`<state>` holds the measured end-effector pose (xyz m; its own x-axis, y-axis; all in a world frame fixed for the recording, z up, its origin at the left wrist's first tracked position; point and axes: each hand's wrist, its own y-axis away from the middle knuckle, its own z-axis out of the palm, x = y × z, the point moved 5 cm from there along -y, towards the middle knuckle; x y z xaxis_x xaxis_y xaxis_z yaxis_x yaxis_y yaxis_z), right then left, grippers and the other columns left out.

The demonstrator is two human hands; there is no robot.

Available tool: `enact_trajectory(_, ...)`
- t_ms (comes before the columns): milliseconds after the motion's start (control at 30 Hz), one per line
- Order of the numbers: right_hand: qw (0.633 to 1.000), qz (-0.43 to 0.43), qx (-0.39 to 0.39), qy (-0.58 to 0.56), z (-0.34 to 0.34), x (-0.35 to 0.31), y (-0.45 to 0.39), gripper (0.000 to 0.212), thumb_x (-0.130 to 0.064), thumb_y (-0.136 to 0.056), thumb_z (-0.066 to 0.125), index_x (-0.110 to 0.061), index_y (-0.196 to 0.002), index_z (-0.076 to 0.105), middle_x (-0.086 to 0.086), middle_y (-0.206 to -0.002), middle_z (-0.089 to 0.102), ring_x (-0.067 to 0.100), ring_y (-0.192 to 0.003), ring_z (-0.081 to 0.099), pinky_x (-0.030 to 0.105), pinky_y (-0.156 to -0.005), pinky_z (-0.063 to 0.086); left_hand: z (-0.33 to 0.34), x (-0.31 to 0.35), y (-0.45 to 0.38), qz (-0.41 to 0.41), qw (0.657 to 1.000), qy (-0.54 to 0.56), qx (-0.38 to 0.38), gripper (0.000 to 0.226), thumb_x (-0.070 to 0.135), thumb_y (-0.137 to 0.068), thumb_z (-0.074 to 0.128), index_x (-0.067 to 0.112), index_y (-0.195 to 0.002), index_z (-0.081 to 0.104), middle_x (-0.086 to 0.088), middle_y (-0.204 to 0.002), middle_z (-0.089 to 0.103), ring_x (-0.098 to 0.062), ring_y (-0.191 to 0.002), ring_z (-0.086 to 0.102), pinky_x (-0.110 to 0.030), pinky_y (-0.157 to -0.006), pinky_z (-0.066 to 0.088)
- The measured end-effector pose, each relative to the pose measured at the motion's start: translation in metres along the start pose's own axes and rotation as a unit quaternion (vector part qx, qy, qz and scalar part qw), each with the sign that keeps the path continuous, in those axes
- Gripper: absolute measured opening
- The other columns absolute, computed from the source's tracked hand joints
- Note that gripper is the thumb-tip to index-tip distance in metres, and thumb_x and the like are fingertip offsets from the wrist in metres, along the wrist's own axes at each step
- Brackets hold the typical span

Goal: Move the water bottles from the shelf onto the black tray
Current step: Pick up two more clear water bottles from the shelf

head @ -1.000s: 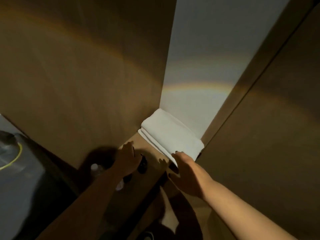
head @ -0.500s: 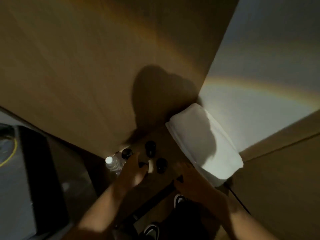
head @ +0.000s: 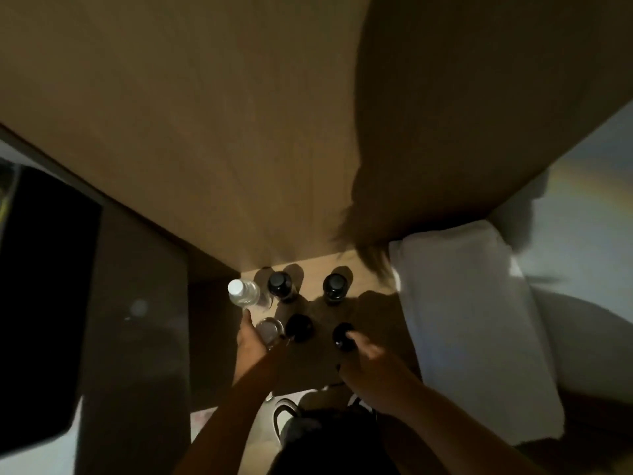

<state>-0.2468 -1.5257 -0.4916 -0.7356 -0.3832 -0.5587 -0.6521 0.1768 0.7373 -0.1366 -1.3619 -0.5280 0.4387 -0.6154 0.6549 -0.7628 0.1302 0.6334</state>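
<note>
On the wooden shelf (head: 373,317) stand several bottles seen from above. The left hand (head: 251,337) wraps a clear bottle (head: 270,332) at the near left; the right hand (head: 371,363) touches a black-capped bottle (head: 343,334), how firmly I cannot tell. A white-capped bottle (head: 241,292) stands farther left; folded white towels (head: 479,320) lie right.

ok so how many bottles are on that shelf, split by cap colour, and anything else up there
Black-capped bottles: 4
White-capped clear bottle: 1
Clear bottle, cap hidden by the left hand: 1
Folded white towel: 1
Total: 7, of which 6 bottles
</note>
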Motion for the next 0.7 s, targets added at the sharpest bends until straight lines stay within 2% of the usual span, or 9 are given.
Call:
enact_trajectory(67, 1.0, -0.021, 0.012, 0.003, 0.011, 0.002, -0.022, 0.047, -0.022, -0.096, 0.048, -0.018, -0.14, 0.036, 0.0, -0.113, 0.059, 0.004, -0.077, 0.055, 0.01, -0.064, 0.039, 0.003, -0.012, -0.012, 0.011, 1.0, -0.009, 0.028, 0.079, 0.016, -0.088, 0.062, 0.023, -0.151, 0.015, -0.008, -0.157, 0.018, -0.026, -0.142, 0.024, -0.04, -0.114, 0.023)
enact_trajectory(167, 0.997, -0.06, 0.053, 0.0, 0.029, 0.008, -0.05, 0.034, -0.021, -0.092, 0.054, -0.025, -0.125, 0.046, -0.006, -0.112, 0.061, 0.012, -0.099, 0.062, 0.021, -0.084, 0.052, 0.009, -0.032, -0.027, 0.03, 0.997, -0.018, 0.064, 0.061, 0.022, -0.096, 0.049, 0.034, -0.148, 0.02, -0.004, -0.158, 0.015, -0.027, -0.14, 0.028, -0.036, -0.106, 0.031)
enact_trajectory(233, 0.995, -0.064, 0.056, -0.053, 0.042, 0.012, -0.061, 0.04, -0.018, -0.091, 0.056, -0.027, -0.128, 0.045, -0.012, -0.114, 0.059, 0.008, -0.105, 0.059, 0.028, -0.092, 0.051, 0.013, -0.048, -0.038, 0.052, 0.995, -0.029, 0.08, 0.057, 0.021, -0.097, 0.048, 0.036, -0.146, 0.024, -0.003, -0.157, 0.015, -0.024, -0.138, 0.03, -0.027, -0.098, 0.032)
enact_trajectory(333, 0.99, -0.089, 0.049, -0.096, 0.055, 0.017, -0.074, 0.049, -0.012, -0.093, 0.055, -0.026, -0.136, 0.038, -0.03, -0.107, 0.045, -0.006, -0.099, 0.051, 0.012, -0.082, 0.045, 0.021, -0.056, -0.052, 0.117, 0.987, -0.063, 0.086, 0.049, 0.024, -0.097, 0.048, 0.042, -0.138, 0.029, -0.002, -0.154, 0.024, -0.012, -0.134, 0.031, -0.023, -0.099, 0.029)
enact_trajectory(400, 0.987, -0.103, 0.058, -0.11, 0.061, 0.023, -0.087, 0.048, -0.012, -0.093, 0.055, -0.029, -0.135, 0.038, -0.036, -0.101, 0.041, -0.015, -0.091, 0.049, 0.006, -0.072, 0.044, 0.028, -0.059, -0.061, 0.163, 0.978, -0.081, 0.099, 0.045, 0.023, -0.095, 0.048, 0.03, -0.138, 0.035, -0.007, -0.146, 0.04, -0.009, -0.129, 0.037, -0.027, -0.103, 0.033)
enact_trajectory(467, 0.987, -0.104, 0.069, -0.106, 0.065, 0.03, -0.1, 0.043, -0.014, -0.093, 0.054, -0.031, -0.13, 0.042, -0.034, -0.1, 0.046, -0.018, -0.087, 0.048, 0.005, -0.067, 0.042, 0.031, -0.067, -0.071, 0.159, 0.977, -0.076, 0.118, 0.044, 0.013, -0.093, 0.051, 0.015, -0.136, 0.041, -0.009, -0.135, 0.049, -0.014, -0.122, 0.046, -0.03, -0.1, 0.041)
enact_trajectory(533, 0.985, -0.113, 0.093, -0.089, 0.066, 0.032, -0.11, 0.032, -0.015, -0.092, 0.055, -0.023, -0.123, 0.05, -0.018, -0.101, 0.056, -0.01, -0.081, 0.051, 0.007, -0.063, 0.041, 0.029, -0.074, -0.074, 0.132, 0.98, -0.057, 0.136, 0.045, 0.013, -0.092, 0.056, 0.014, -0.134, 0.039, -0.008, -0.13, 0.051, -0.014, -0.114, 0.052, -0.026, -0.095, 0.047)
enact_trajectory(600, 0.985, -0.119, 0.103, -0.075, 0.068, 0.031, -0.117, 0.033, -0.015, -0.092, 0.055, -0.02, -0.124, 0.053, -0.005, -0.11, 0.06, 0.002, -0.092, 0.056, 0.013, -0.073, 0.045, 0.026, -0.081, -0.074, 0.135, 0.979, -0.059, 0.142, 0.046, 0.025, -0.091, 0.058, 0.017, -0.132, 0.038, -0.008, -0.127, 0.052, -0.016, -0.111, 0.056, -0.029, -0.093, 0.051)
enact_trajectory(700, 0.985, -0.123, 0.11, -0.056, 0.071, 0.023, -0.124, 0.037, -0.014, -0.091, 0.055, -0.02, -0.127, 0.051, -0.004, -0.116, 0.059, 0.011, -0.107, 0.055, 0.031, -0.093, 0.05, 0.02, -0.089, -0.072, 0.112, 0.981, -0.079, 0.138, 0.043, 0.032, -0.092, 0.055, 0.009, -0.127, 0.045, -0.013, -0.12, 0.056, -0.021, -0.102, 0.06, -0.029, -0.082, 0.053)
